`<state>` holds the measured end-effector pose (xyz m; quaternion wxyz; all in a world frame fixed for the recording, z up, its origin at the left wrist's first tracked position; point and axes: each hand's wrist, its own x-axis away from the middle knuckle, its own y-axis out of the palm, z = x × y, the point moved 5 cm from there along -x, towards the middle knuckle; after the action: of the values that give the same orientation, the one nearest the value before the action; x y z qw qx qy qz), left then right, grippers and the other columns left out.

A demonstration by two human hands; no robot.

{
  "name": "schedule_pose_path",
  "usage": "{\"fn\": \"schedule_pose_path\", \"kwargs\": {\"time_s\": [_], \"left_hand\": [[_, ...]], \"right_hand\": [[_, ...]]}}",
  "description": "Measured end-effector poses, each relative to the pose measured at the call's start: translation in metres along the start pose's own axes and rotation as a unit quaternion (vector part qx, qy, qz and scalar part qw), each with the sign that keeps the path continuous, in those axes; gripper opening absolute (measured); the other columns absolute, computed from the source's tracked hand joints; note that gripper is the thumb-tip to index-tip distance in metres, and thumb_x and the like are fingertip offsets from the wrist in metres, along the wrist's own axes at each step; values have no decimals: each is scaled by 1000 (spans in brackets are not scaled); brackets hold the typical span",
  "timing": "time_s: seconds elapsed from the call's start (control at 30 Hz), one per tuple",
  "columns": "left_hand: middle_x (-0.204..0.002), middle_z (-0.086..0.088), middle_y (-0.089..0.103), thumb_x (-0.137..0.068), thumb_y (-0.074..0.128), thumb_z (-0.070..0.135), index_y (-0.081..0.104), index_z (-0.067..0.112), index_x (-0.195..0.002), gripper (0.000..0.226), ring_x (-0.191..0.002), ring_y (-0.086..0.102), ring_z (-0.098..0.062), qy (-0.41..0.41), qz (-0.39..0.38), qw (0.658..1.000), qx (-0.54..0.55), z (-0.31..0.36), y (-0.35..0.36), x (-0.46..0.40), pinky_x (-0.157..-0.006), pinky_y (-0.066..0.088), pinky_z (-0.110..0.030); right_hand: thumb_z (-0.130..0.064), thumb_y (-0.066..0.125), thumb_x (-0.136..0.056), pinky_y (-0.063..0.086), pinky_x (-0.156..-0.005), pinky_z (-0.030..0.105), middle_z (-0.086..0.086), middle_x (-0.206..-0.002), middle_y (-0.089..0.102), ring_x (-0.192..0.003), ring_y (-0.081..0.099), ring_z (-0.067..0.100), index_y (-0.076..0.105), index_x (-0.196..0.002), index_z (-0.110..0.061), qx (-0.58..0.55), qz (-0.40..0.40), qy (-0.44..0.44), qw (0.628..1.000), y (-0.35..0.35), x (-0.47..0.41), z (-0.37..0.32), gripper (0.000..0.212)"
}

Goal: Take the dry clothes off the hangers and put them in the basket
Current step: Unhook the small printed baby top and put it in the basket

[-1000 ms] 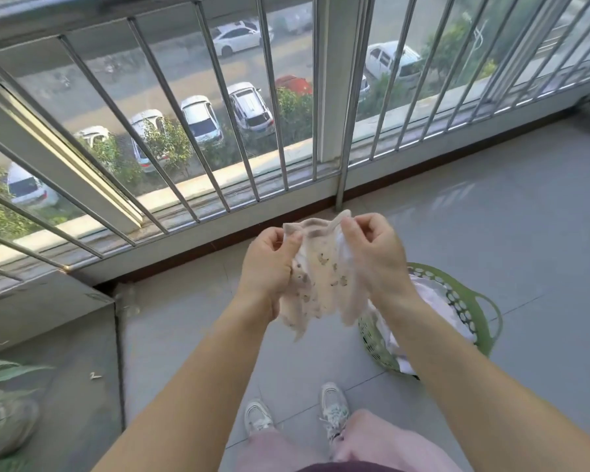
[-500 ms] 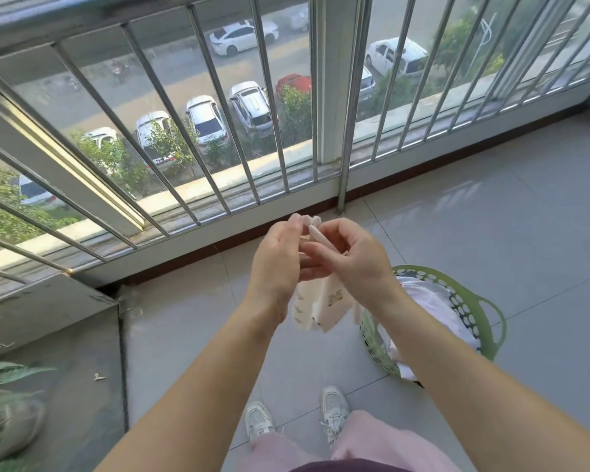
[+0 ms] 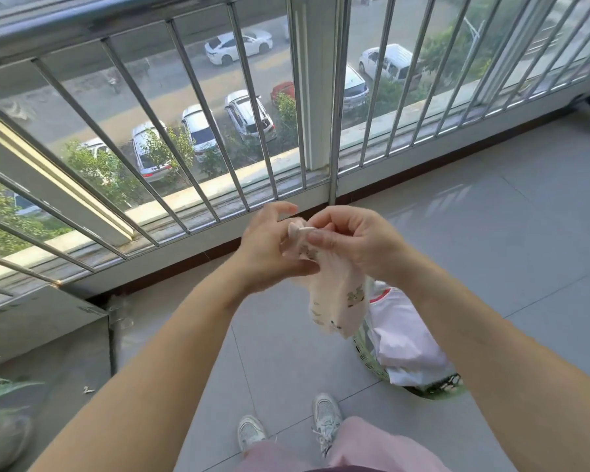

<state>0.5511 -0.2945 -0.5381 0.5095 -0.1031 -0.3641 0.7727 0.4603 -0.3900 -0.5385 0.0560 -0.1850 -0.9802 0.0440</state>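
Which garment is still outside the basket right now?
The small pale printed garment, pinched at its top by the left hand and right hand. The white clothes with red trim already lie in the green basket.

Both hands meet at chest height: the left hand and right hand pinch the top of a small pale printed garment, which hangs below them. Under the right forearm sits the green basket (white clothes inside).
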Motion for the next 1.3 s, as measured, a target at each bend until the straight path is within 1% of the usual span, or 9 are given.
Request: {"fn": "schedule_pose_path", "kwargs": {"time_s": [0.1, 0.23, 0.33, 0.43, 0.53, 0.77, 0.97, 1.17, 1.3], "left_hand": [[-91, 18, 52, -62, 78, 31, 58, 39, -76, 26, -95, 54, -16, 11, -44, 999, -9, 2, 0, -7, -89, 44, -38], [-72, 5, 56, -75, 74, 10, 58, 13, -79, 16, -70, 53, -12, 5, -59, 998, -2, -2, 1, -9, -67, 44, -28], [-66, 7, 53, -77, 72, 10, 56, 20, -70, 21, -63, 48, -9, 32, -51, 998, 2, 7, -1, -8, -61, 40, -22], [-70, 4, 58, -80, 70, 10, 64, 19, -78, 11, -66, 51, -9, 56, -59, 997, -1, 15, 1, -6, -65, 42, -22], [-69, 7, 60, -82, 68, 12, 68, 22, -83, 10, -65, 52, -5, 72, -56, 996, -16, 20, 2, -4, -63, 39, -12], [-77, 7, 63, -86, 63, 15, 66, 27, -85, 12, -73, 56, -7, 99, -87, 990, -46, 34, 21, 7, -67, 41, -15], [-76, 9, 62, -85, 65, 16, 65, 28, -82, 12, -77, 57, -13, 90, -77, 991, -56, 45, 51, 8, -67, 42, -22], [-70, 10, 55, -85, 64, 15, 65, 22, -83, 7, -73, 52, -13, 87, -85, 987, -104, 75, 93, -14, -65, 39, -22], [-82, -1, 65, -85, 64, 13, 69, 14, -90, 7, -82, 57, -18, 57, -69, 990, -105, 101, 128, -44, -74, 44, -29]], "right_hand": [[-34, 70, -74, 42, -65, 29, 13, -76, 54, -70, 47, 23, 69, -82, -18, -6, -9, 4, 1000, -19, 6, -9, 17], [-33, 72, -65, 38, -61, 27, 13, -74, 51, -69, 43, 23, 69, -80, -12, 38, -7, 12, 999, -44, 14, -17, 25], [-34, 79, -57, 48, -66, 31, 14, -75, 58, -69, 53, 27, 69, -87, -17, 140, -42, 57, 988, -58, 25, -17, 36], [-24, 81, -68, 51, -65, 22, -3, -77, 66, -72, 61, 12, 68, -78, -27, 334, -52, 97, 936, -68, 34, -12, 17], [-22, 72, -78, 43, -64, 28, 1, -71, 60, -69, 53, 16, 67, -70, -17, 500, -41, 97, 860, -76, 41, -12, 10], [-35, 59, -88, 38, -69, 29, -6, -77, 52, -81, 47, 18, 70, -92, -33, 613, 27, 147, 776, -79, 72, -16, 11], [-17, 58, -87, 40, -52, 22, -2, -66, 66, -58, 61, 11, 68, -73, -20, 448, 70, 188, 871, -103, 102, 2, 18], [-36, 75, -75, 29, -48, 22, -4, -55, 45, -51, 36, 10, 64, -71, -9, 415, 61, 156, 894, -140, 114, 17, 29], [-20, 70, -77, 30, -49, 21, -5, -59, 44, -55, 36, 11, 51, -66, -12, 391, 35, 111, 913, -188, 113, 35, 24]]}}
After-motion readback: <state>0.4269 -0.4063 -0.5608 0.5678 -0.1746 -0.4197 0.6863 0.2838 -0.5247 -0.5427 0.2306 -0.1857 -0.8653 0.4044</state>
